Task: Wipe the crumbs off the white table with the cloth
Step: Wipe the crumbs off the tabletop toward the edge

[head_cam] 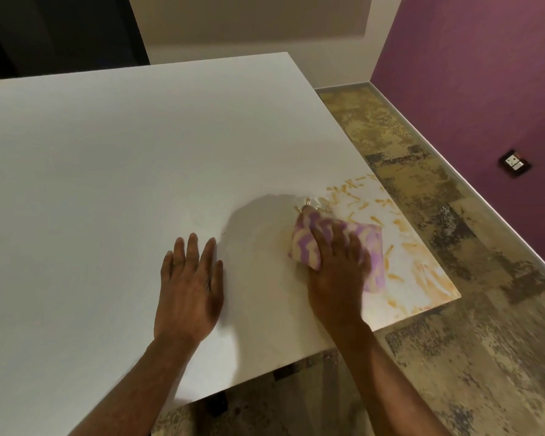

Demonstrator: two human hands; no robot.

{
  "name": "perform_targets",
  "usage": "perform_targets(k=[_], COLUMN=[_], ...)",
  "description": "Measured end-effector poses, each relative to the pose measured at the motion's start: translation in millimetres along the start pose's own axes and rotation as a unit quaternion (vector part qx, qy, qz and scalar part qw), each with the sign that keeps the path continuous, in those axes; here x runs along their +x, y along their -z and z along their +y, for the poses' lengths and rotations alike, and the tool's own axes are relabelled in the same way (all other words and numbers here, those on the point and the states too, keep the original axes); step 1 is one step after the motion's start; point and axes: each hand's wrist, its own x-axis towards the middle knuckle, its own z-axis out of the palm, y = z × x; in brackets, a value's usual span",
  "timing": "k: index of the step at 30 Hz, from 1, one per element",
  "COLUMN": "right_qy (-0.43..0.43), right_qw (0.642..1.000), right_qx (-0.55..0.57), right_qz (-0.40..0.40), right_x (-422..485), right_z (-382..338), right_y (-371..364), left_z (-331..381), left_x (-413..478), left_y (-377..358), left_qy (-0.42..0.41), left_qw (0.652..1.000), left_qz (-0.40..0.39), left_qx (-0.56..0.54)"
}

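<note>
Cloth (374, 245): purple-and-cream striped, bunched, flat on the white table (139, 152) near its near-right corner, a bit in from both edges

Right hand (337, 272) is on top of it, palm down, fingers curled over the bunched fabric and gripping it. Hand covers the middle of the cloth; only the left bulge by the thumb and the purple right and near side show. Frame is motion-blurred around this hand

Left hand (189, 278) is flat on the table, palm down, fingers straight and slightly spread, holding nothing. It sits left of the cloth, apart from it, with bare tabletop between

Crumbs (387, 202): orange-yellow bits and streaks, blurred, spread over the corner area on the far side and right side of the cloth, reaching the right edge and the near-right corner. Nearest ones touch or sit just beside the cloth's far and right edges; can't tell if any are under it. A few tiny dark specks lie on the table just past the left fingertips

Grey shadow falls on the table left of the cloth

Surroundings:
- floor (469, 341), mottled tan and dark grey, right of and below the table
- purple wall (485, 73) on the right, with a socket (515, 163) low on it
- pale skirting (438, 149) along the base of that wall
- cream wall (249, 23) behind the far table edge
- dark opening (60, 29) at top left
- something dark under the near table edge, can't tell what
</note>
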Motion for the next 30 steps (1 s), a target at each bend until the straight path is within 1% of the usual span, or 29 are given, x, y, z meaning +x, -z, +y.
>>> perform_targets(k=[2, 3, 5, 7, 9, 11, 13, 14, 16, 18, 21, 23, 25, 27, 30], right_qy=[0.001, 0.02, 0.082, 0.139, 0.181, 0.199, 0.208, 0.213, 0.196, 0.127, 0.036, 0.001, 0.003, 0.052, 0.133], right_qw=[1.0, 0.999, 0.996, 0.99, 0.983, 0.979, 0.977, 0.976, 0.979, 0.991, 0.999, 1.0, 1.0, 0.998, 0.991], right_qx=[-0.023, -0.028, -0.017, 0.0, 0.01, 0.002, -0.016, -0.03, -0.046, -0.029, -0.006, 0.008, -0.014, -0.023, 0.001], right_qz=[-0.014, -0.017, -0.014, -0.016, -0.028, -0.046, -0.042, -0.026, 0.007, 0.013, 0.015, 0.008, -0.008, -0.017, -0.02], right_x=[20, 24, 18, -7, -42, -74, -94, -97, -91, -74, -34, -2, 19, 19, -16], right_z=[-23, -34, -53, -59, -54, -38, -16, -4, 19, 26, 10, -10, -34, -55, -72], right_y=[-9, -14, -23, -30, -33, -30, -17, -9, 4, 11, 7, -2, -11, -20, -32], left_z=[-1, -1, -2, -3, -3, -3, -3, -3, -3, -2, -2, -2, -2, -3, -5], left_x=[1, 2, 3, 4, 5, 6, 7, 7, 8, 10, 12, 12, 12, 11, 10], left_y=[-1, -1, -1, 0, 0, 0, 0, 0, -1, -2, -3, -3, -3, -2, 0], left_qy=[-0.001, -0.001, 0.002, 0.004, 0.004, 0.006, 0.01, 0.012, 0.012, 0.01, 0.007, 0.004, 0.003, 0.004, 0.013], left_qw=[1.0, 1.0, 1.0, 0.999, 0.998, 0.998, 0.999, 0.999, 0.999, 1.0, 1.0, 1.0, 0.999, 0.998, 0.993], left_qz=[0.002, 0.003, 0.01, 0.018, 0.021, 0.02, 0.018, 0.018, 0.015, 0.009, 0.007, 0.009, 0.012, 0.021, 0.04], left_qx=[-0.004, -0.009, -0.027, -0.043, -0.052, -0.056, -0.05, -0.045, -0.034, -0.027, -0.027, -0.029, -0.033, -0.051, -0.111])
